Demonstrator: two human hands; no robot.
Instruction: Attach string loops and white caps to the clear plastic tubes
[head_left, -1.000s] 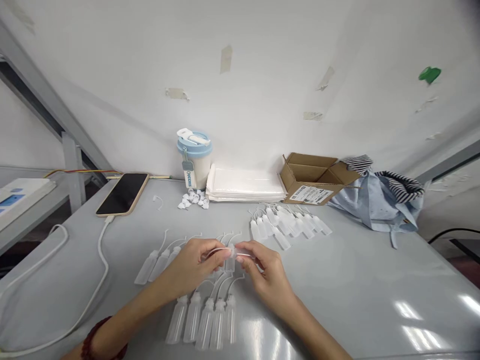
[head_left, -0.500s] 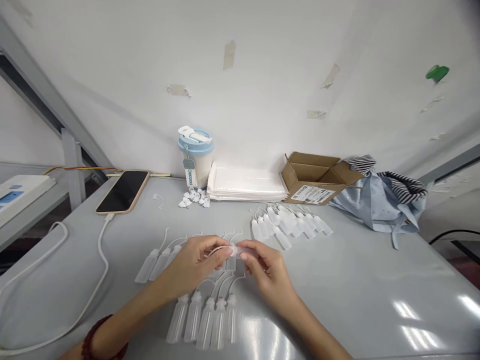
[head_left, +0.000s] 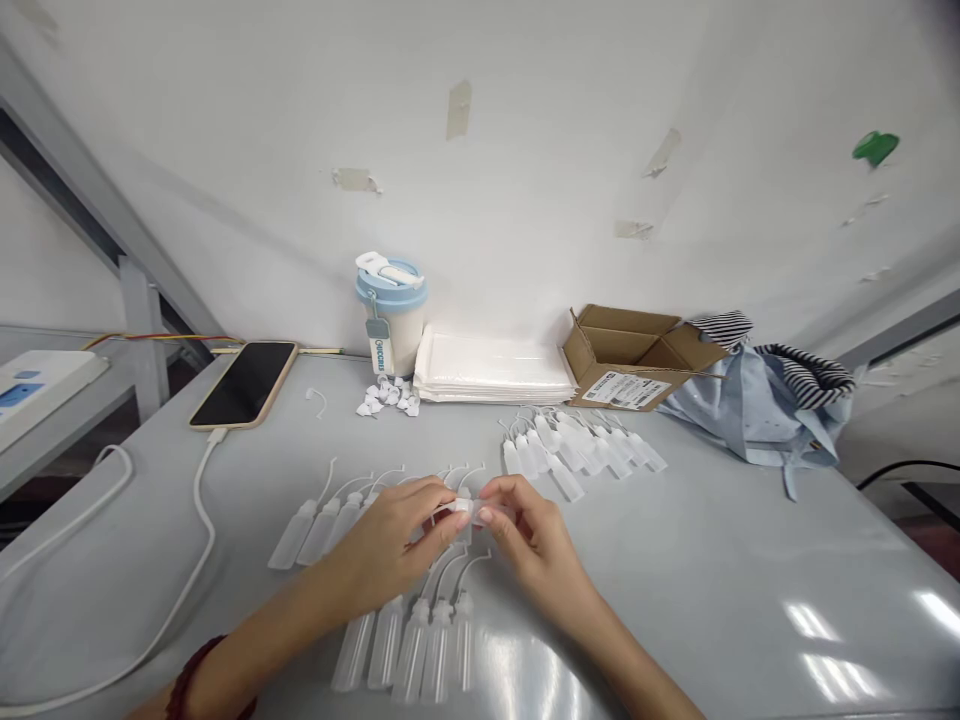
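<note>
My left hand [head_left: 401,530] pinches the white cap end of a small translucent bottle [head_left: 491,510], and my right hand [head_left: 529,530] grips the bottle's body, held sideways above the table. Clear bottles with thin curved tubes [head_left: 415,645] lie in a row in front of my hands. Another row of similar bottles [head_left: 322,530] lies behind, partly hidden by my left hand and forearm. Farther back to the right is a cluster of several frosted bottles [head_left: 574,445]. Small white caps [head_left: 388,397] are heaped near the cup.
On the grey table [head_left: 712,580] stand a blue-lidded cup [head_left: 397,320], a stack of white packets [head_left: 495,370], an open cardboard box [head_left: 630,360] and a blue bag [head_left: 757,400]. A phone [head_left: 246,383] with a white cable [head_left: 202,500] lies at the left.
My left hand has shifted slightly and its grip around the cap end has changed, with the white cap showing more between the hands. My right hand has barely moved.
</note>
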